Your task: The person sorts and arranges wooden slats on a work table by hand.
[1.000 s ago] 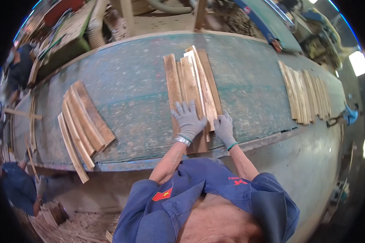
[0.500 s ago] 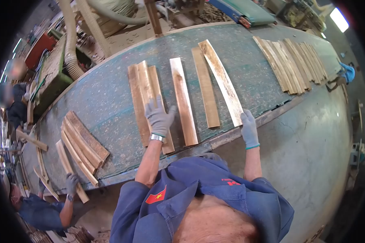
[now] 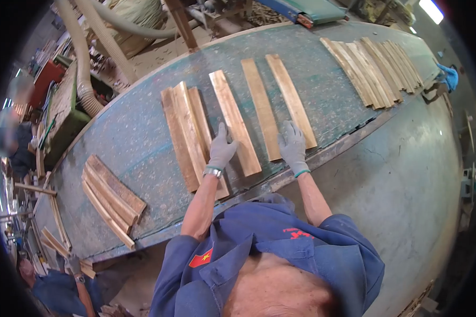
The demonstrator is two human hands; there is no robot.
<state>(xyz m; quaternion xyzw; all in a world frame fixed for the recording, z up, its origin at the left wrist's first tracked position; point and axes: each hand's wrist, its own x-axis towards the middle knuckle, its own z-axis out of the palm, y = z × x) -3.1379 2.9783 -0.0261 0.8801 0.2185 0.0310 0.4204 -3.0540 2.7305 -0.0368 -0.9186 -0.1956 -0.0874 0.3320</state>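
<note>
My left hand (image 3: 223, 150), in a grey glove, is open with its fingers apart. It lies at the right edge of a group of three wooden strips (image 3: 184, 127), its thumb towards a single pale wooden strip (image 3: 232, 119). My right hand (image 3: 293, 143), gloved too, rests with fingers stretched over the lower part of the table between a flat brown strip (image 3: 260, 105) and the rightmost strip (image 3: 291, 98). Its fingertips are close to both; whether they touch is hard to tell. The strips lie roughly side by side, pointing away from me.
The long worn table (image 3: 137, 127) carries a row of strips (image 3: 370, 71) at the far right and a small bundle (image 3: 111, 193) at the left. A co-worker (image 3: 63, 288) handles strips at lower left. Ribbed hoses (image 3: 84, 68) stand beyond the table, near a conveyor (image 3: 312, 11).
My right hand has left the rightmost strip's lower end and moved left. That strip now lies flat on the table. My left hand has shifted right, off the group of three.
</note>
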